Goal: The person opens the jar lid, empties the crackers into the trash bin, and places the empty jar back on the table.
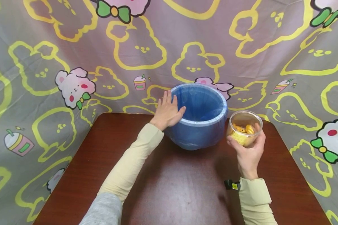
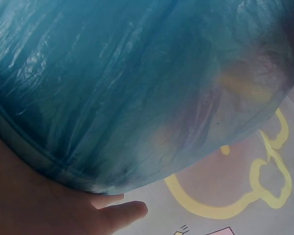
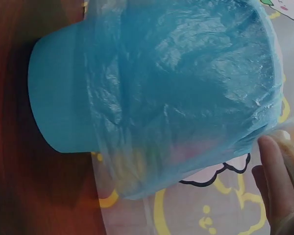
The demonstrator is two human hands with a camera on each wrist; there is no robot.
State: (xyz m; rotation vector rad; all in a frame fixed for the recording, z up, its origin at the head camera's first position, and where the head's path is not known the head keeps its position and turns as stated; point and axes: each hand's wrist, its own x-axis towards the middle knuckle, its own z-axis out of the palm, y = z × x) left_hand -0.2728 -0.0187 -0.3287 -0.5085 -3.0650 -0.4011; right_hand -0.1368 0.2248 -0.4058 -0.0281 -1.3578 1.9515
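Note:
A blue waste bin (image 1: pixel 195 136) stands on the table, lined with a thin see-through plastic bag (image 3: pixel 186 88) folded down over its outside. My left hand (image 1: pixel 169 111) rests against the bin's left rim, fingers straight and spread. In the left wrist view the bag (image 2: pixel 137 73) fills most of the picture, with fingertips (image 2: pixel 125 213) showing below the rim. Right of the bin, my right hand (image 1: pixel 250 156) grips a clear round plastic tub (image 1: pixel 245 117), held upright above the table. Inside it lie several yellow and orange pieces (image 1: pixel 242 134), too small to identify.
The brown wooden table (image 1: pixel 186 187) reaches back to a grey curtain (image 1: pixel 81 53) printed with yellow bear outlines and pink animals. This curtain hangs close behind the bin and along both sides. A dark strap with a small device (image 1: pixel 232 185) sits at the right wrist.

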